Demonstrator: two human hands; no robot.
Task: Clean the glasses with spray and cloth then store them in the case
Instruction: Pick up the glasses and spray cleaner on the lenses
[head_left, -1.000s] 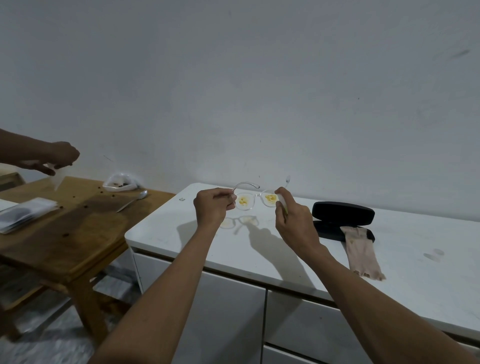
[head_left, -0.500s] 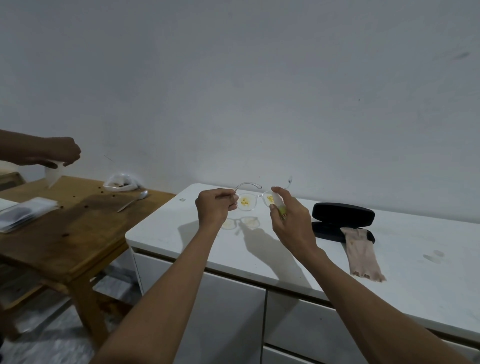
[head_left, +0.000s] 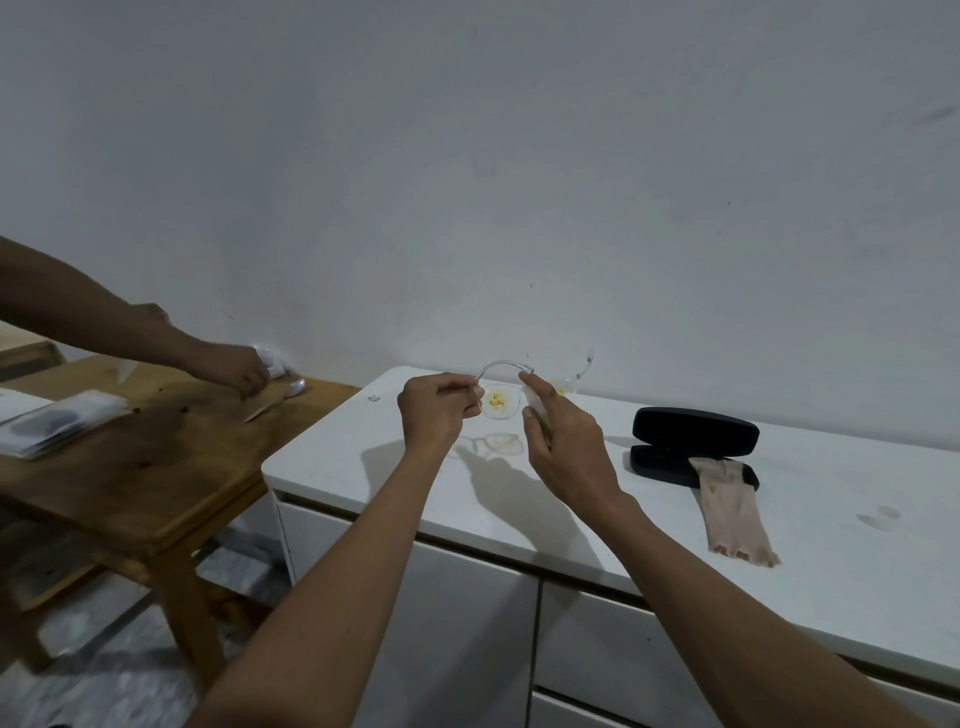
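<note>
Right hand shifted left, covering glasses left hand pinches.

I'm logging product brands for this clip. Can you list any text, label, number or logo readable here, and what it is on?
None can be read.
Black case: no visible logo or lettering.
Small spray bottle in the right hand: mostly hidden, any label illegible.
Packets on the wooden table: too blurred to read.

Dim, soft shadows, maybe slight edge blur
</note>
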